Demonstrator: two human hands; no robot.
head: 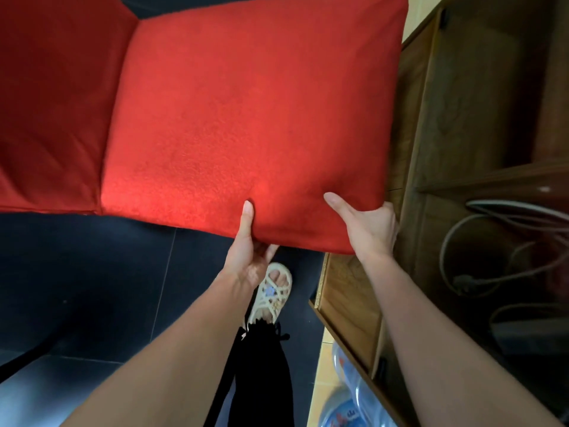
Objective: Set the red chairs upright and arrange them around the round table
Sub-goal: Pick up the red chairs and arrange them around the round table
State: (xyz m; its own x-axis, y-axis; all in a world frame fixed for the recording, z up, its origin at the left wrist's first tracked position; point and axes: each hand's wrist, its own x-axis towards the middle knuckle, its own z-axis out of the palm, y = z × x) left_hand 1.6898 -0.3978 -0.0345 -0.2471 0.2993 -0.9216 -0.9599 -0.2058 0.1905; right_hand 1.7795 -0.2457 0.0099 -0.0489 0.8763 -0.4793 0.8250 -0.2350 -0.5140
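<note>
A red upholstered chair (234,118) fills the upper part of the head view, one large padded panel in the middle and a second panel angled off at the left. My left hand (251,245) grips the near edge of the big panel, thumb on top and fingers underneath. My right hand (369,226) grips the near right corner the same way, thumb lying on the red fabric. The chair's legs are hidden. No round table is in view.
A dark wooden cabinet (462,134) with shelves and coiled cables (498,251) stands close on the right, almost touching the chair's corner. Dark floor tiles (92,272) lie below. My foot in a white sandal (274,291) is under the chair edge. Blue water bottles (348,396) sit at bottom right.
</note>
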